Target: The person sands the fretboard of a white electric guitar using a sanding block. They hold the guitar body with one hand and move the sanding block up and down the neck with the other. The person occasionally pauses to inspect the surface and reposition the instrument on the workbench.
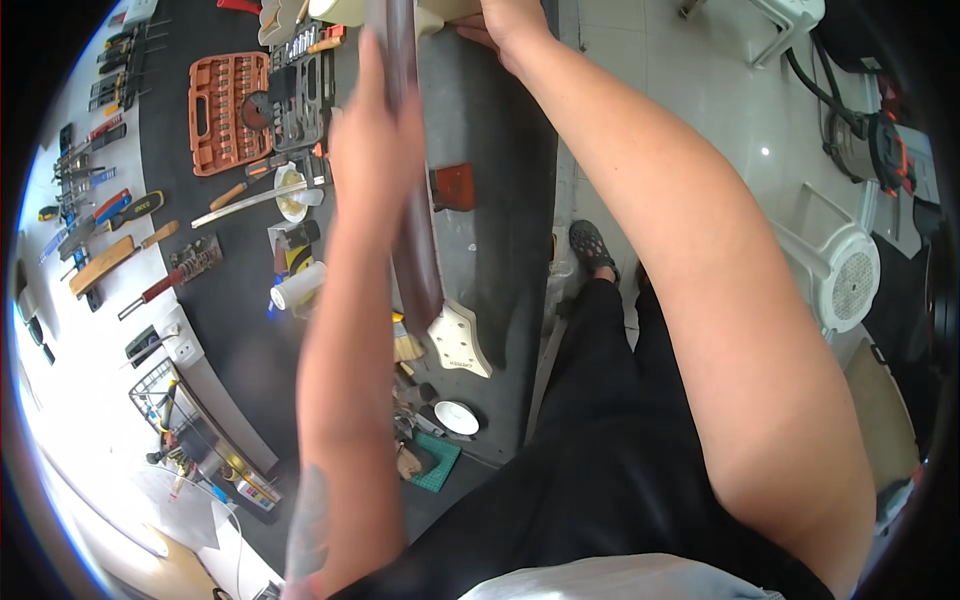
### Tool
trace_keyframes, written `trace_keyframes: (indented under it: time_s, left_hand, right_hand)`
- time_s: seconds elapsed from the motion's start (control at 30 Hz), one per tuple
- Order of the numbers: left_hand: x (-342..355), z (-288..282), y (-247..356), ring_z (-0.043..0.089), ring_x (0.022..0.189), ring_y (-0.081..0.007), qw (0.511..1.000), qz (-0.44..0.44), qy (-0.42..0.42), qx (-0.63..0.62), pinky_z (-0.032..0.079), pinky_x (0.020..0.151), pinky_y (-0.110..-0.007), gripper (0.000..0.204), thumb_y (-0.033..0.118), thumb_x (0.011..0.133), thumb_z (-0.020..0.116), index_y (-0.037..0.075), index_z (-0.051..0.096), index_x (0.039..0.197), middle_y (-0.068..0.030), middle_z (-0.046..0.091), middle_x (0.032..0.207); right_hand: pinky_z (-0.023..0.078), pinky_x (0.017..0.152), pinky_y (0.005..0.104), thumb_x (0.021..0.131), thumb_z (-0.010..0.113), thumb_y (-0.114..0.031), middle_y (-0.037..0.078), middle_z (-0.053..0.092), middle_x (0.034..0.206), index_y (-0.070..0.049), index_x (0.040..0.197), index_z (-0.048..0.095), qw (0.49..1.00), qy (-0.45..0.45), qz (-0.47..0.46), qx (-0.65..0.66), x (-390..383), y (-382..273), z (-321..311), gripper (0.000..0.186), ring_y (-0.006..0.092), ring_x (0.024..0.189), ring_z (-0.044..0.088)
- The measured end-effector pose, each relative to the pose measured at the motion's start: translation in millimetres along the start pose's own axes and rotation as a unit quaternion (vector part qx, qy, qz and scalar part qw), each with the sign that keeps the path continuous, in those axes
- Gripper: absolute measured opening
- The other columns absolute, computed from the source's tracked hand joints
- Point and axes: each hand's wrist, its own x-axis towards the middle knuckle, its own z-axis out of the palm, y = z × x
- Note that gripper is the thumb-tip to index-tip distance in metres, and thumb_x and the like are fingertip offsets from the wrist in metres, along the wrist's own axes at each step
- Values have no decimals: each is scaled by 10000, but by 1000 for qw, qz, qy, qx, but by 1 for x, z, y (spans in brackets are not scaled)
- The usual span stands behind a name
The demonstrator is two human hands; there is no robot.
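Note:
A long dark-brown guitar neck (417,270) runs from the top edge toward me. Past its near end shows a cream headstock (462,340) with several holes. My left hand (375,145) is smeared by motion; its fingers and thumb lie either side of the neck's upper part, closed on it. At the top edge, a cream guitar body (430,20) is mostly cut off. My right hand (510,28), partly out of view, has its fingers closed at the body's right side.
Left of the neck lie an orange socket case (205,115), a white roll (298,287) and a brush (406,340). A reddish-brown block (454,187) sits right of it. Nearer are a white bowl (457,417) and green mat (434,462). A white stool (845,285) stands right.

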Motion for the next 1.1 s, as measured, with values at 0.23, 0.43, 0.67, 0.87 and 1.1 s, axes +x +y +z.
trace_keyframes:
  time_s: [0.23, 0.43, 0.67, 0.87, 1.1]
  left_hand:
    - [-87, 3, -18, 748, 909, -518, 999, -1, -4, -33, 582, 926, -514, 863, 93, 1000, 687, 62, 266, 1753, -304, 781, 1086]
    - [37, -13, -2, 745, 1069, -515, 998, -52, -27, 0, 580, 936, -531, 785, 288, 1042, 672, 165, 332, 1739, -339, 756, 1169]
    - [-105, 10, -26, 750, 863, -490, 998, 46, 20, -36, 598, 817, -512, 843, 94, 989, 708, 53, 320, 1737, -300, 770, 1037]
    - [81, -9, -20, 741, 948, -490, 1000, -6, -3, 29, 585, 847, -530, 738, 286, 1042, 678, 113, 389, 1699, -300, 755, 1019]
    - [-118, 2, -23, 746, 807, -485, 994, 90, 45, -44, 585, 760, -535, 837, 54, 969, 713, 25, 346, 1721, -303, 754, 955]
  right_hand:
    - [640, 904, 406, 968, 861, -431, 251, 596, 1466, 59, 1583, 307, 997, 41, -26, -63, 10, 7, 1, 962, 302, 1241, 685]
    - [609, 980, 391, 977, 848, -437, 251, 617, 1450, 89, 1561, 313, 999, -25, 6, -25, -9, 2, 10, 951, 308, 1233, 689]
    - [568, 1061, 412, 978, 848, -423, 264, 598, 1477, 113, 1532, 325, 992, 41, -71, -97, 11, 10, -4, 931, 324, 1299, 655]
    - [645, 824, 400, 973, 851, -451, 222, 634, 1354, 34, 1490, 349, 1000, -16, 14, -17, -10, 4, 16, 869, 271, 1076, 727]
    - [575, 1060, 396, 973, 848, -443, 263, 606, 1451, 120, 1548, 306, 990, 45, -64, -116, 7, 3, 1, 970, 326, 1329, 640]
